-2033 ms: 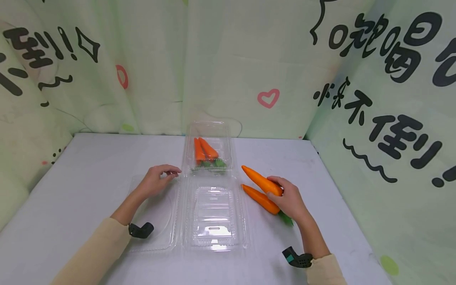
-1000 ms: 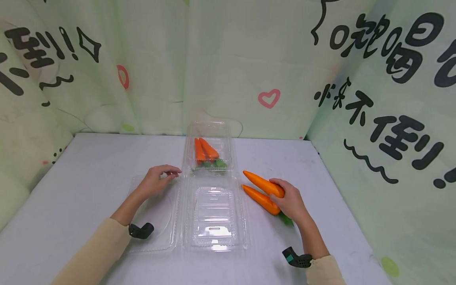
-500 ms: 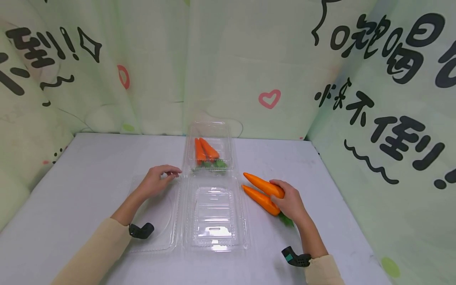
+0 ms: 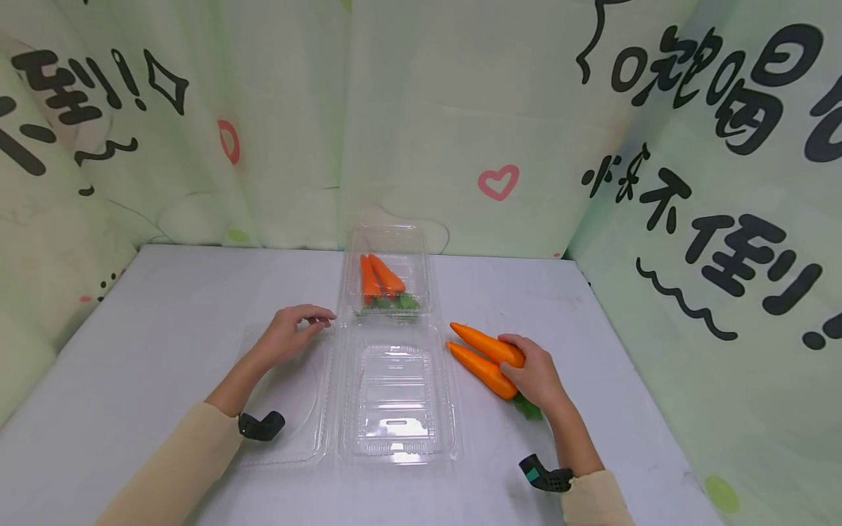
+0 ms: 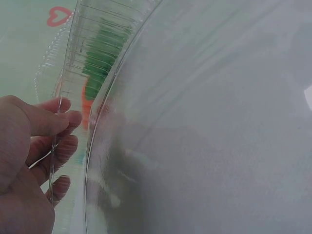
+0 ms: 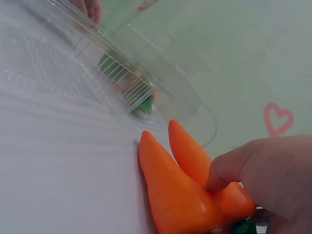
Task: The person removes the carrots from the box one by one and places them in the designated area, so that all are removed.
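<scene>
My right hand (image 4: 534,367) grips the upper of two orange carrots (image 4: 483,342), thumb on its side in the right wrist view. The other carrot (image 4: 480,369), with green leaves at its thick end, lies on the table right beside it. Two more carrots (image 4: 387,274) show through the clear plastic box (image 4: 424,252) at the back, leaves toward me. My left hand (image 4: 294,332) pinches a thin clear plastic edge between thumb and fingers, near that box's front left corner. Which plastic piece the edge belongs to is hard to tell.
A clear ribbed plastic tray (image 4: 450,409) lies in front of the back box. Left of it, a flat clear plastic piece (image 4: 289,456) lies under my left forearm. The white table (image 4: 164,314) is enclosed by a printed green curtain (image 4: 408,109).
My right hand has lowered the upper carrot slightly toward me, bringing its tip closer to the other carrot. My left hand and the plastic pieces stay where they were.
</scene>
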A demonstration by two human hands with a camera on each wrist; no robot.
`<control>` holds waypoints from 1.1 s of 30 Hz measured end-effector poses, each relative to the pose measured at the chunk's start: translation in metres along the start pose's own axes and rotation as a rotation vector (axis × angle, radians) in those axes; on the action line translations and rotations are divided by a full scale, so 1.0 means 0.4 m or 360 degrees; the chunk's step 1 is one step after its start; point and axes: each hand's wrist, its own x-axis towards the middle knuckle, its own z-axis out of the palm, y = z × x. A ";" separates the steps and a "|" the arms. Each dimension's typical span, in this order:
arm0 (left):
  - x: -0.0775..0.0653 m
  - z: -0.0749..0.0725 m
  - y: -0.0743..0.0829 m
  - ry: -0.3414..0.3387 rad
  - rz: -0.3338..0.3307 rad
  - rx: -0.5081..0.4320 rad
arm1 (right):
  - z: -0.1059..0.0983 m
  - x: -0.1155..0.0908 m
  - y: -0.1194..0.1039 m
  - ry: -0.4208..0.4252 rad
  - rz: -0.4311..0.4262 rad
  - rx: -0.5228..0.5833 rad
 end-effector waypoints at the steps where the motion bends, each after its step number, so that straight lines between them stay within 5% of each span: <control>1: 0.000 0.000 0.000 0.0001 0.0000 0.0001 | 0.000 0.000 0.001 -0.0001 -0.0005 0.0004; 33: 0.003 -0.009 0.006 -0.0010 -0.0051 -0.0011 | 0.007 0.009 -0.003 0.0032 -0.0013 0.0040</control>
